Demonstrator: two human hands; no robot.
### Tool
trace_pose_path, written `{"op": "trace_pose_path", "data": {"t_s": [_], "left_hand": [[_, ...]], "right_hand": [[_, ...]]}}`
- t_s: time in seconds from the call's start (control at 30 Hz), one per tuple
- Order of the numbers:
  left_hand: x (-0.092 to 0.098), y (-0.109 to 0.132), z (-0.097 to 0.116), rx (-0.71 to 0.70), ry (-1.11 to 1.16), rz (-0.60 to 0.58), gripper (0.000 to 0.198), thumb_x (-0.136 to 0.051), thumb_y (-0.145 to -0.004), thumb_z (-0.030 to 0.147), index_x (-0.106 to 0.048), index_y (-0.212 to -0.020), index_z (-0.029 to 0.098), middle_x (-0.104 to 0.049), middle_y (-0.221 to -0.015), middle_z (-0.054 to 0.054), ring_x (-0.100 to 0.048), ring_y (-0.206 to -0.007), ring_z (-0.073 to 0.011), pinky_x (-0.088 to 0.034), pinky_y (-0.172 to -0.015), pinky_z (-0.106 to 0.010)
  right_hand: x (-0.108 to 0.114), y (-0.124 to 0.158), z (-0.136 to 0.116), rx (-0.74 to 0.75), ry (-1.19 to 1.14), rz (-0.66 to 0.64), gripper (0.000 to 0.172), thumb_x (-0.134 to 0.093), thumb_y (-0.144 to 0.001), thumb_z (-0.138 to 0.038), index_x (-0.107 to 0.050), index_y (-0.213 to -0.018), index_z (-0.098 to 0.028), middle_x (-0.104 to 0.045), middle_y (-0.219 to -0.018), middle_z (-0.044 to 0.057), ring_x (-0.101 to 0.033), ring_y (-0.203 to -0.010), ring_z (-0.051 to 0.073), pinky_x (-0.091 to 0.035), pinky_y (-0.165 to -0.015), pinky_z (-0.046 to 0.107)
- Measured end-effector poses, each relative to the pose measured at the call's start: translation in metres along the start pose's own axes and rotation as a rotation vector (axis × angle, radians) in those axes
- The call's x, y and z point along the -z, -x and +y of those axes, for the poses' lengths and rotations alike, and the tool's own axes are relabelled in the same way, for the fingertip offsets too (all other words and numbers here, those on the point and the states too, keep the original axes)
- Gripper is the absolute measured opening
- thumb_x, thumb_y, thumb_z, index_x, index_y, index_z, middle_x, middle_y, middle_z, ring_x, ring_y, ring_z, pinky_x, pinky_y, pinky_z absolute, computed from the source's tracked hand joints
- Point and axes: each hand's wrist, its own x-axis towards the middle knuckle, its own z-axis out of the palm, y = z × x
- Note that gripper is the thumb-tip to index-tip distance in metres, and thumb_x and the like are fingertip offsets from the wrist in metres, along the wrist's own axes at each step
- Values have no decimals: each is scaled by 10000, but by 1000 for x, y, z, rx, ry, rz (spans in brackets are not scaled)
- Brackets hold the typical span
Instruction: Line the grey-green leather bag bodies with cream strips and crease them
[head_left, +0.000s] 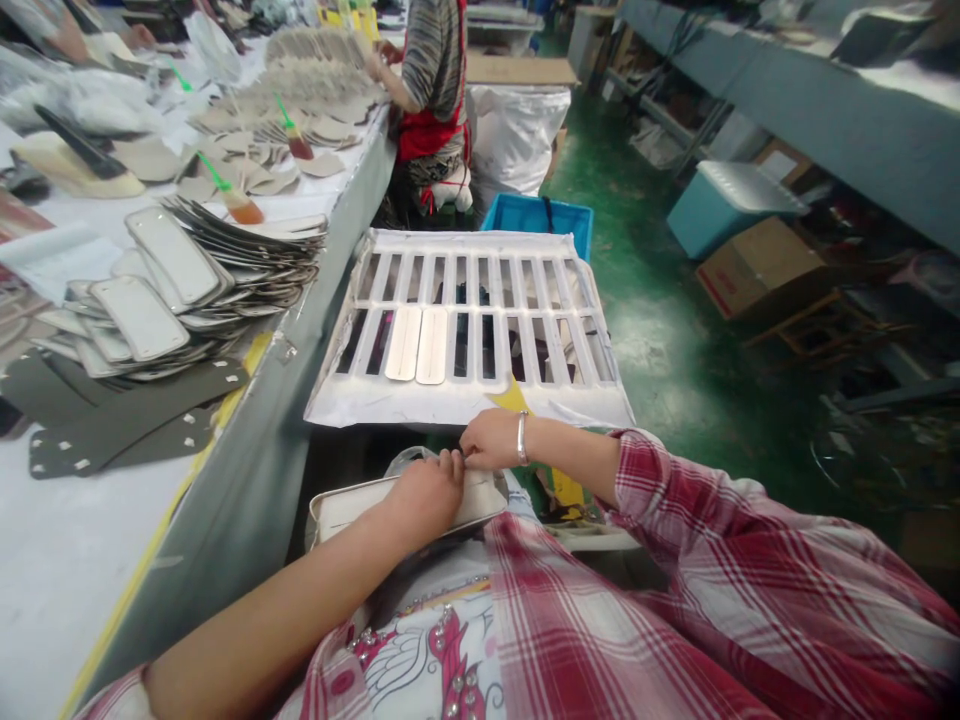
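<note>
Across my lap lies a long beige panel [352, 507] with rounded corners and a darker edge. My left hand [429, 490] is closed over its far side, fingers bent. Right beside those fingertips, my right hand [491, 438] is pinched closed at the panel's upper edge; what its fingers hold is hidden. Just beyond my hands stands a white slotted rack [465, 405]. Two cream panels [431, 345] with a thin centre line lie side by side on its front row of slots.
The left table [90, 570] carries a pile of pale panels [157, 255], dark grey strips [127, 410] and glue bottles with green nozzles [241, 205]. A person in a red apron [435, 130] sits ahead. A blue crate [540, 212] stands behind the rack; cardboard boxes [765, 265] are at right.
</note>
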Motion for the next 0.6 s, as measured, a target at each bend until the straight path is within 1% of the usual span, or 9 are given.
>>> {"op": "trace_pose_path", "data": {"t_s": [0.07,0.13,0.2,0.3,0.37,0.4,0.47,0.53,0.6], "left_hand": [[3,0,-2,13,11,-2,498,-320,-780,75,-352,-1250,-87,-534,-1052,-314,-588,-841,-326,-465,-652,-440],[5,5,-13,4,83,9,510,-335,-777,90,-359,-1265,-55,-525,-1119,-296,-586,-878,-326,-465,-694,-441],[7,16,-34,-18,250,5,482,-354,-792,122,-411,-1263,40,-541,-1172,-214,-579,-953,-292,-458,-778,-399],[6,43,-70,-26,550,-8,402,-349,-841,195,-496,-1215,202,-576,-1188,-62,-557,-1040,-214,-415,-890,-313],[0,59,-86,-3,635,7,401,-358,-844,209,-496,-1219,247,-548,-1230,-15,-521,-1101,-193,-373,-950,-296],[-4,64,-90,2,630,13,417,-366,-837,197,-482,-1234,245,-525,-1258,-15,-502,-1127,-191,-354,-972,-297],[-13,70,-92,-10,571,22,449,-364,-824,158,-456,-1260,211,-491,-1290,-44,-482,-1151,-197,-340,-990,-304],[-20,70,-87,-39,482,37,466,-353,-819,126,-433,-1276,179,-469,-1306,-83,-493,-1139,-211,-368,-970,-318],[-25,68,-81,-61,388,46,483,-346,-818,102,-395,-1295,163,-444,-1323,-114,-496,-1133,-224,-399,-941,-336]], "right_hand": [[3,-7,3,9,-39,-46,204,-545,-766,-315,-690,-764,-172,-662,-750,57,-587,-703,200,-367,-553,254],[4,-11,6,16,-98,-66,185,-574,-764,-317,-684,-777,-169,-658,-750,41,-579,-699,177,-364,-554,237],[3,-13,10,6,-177,-71,174,-595,-765,-305,-678,-811,-160,-655,-764,31,-574,-698,158,-374,-571,222],[-4,-15,17,7,-350,-66,194,-607,-761,-265,-669,-896,-139,-657,-814,29,-580,-721,147,-408,-625,215],[-10,-18,20,22,-509,-67,241,-597,-768,-250,-657,-972,-136,-660,-882,32,-590,-764,146,-432,-685,218],[-13,-20,20,34,-592,-73,282,-590,-774,-251,-639,-1030,-140,-655,-934,33,-594,-796,147,-439,-720,220],[-19,-26,19,72,-704,-84,366,-579,-787,-260,-589,-1136,-151,-627,-1052,38,-589,-888,154,-434,-797,226],[-23,-33,15,135,-734,-92,407,-567,-803,-270,-552,-1191,-150,-585,-1143,47,-556,-995,160,-399,-878,225],[-25,-40,11,164,-726,-105,382,-539,-828,-290,-561,-1185,-154,-568,-1173,45,-522,-1062,156,-357,-931,213]]}}
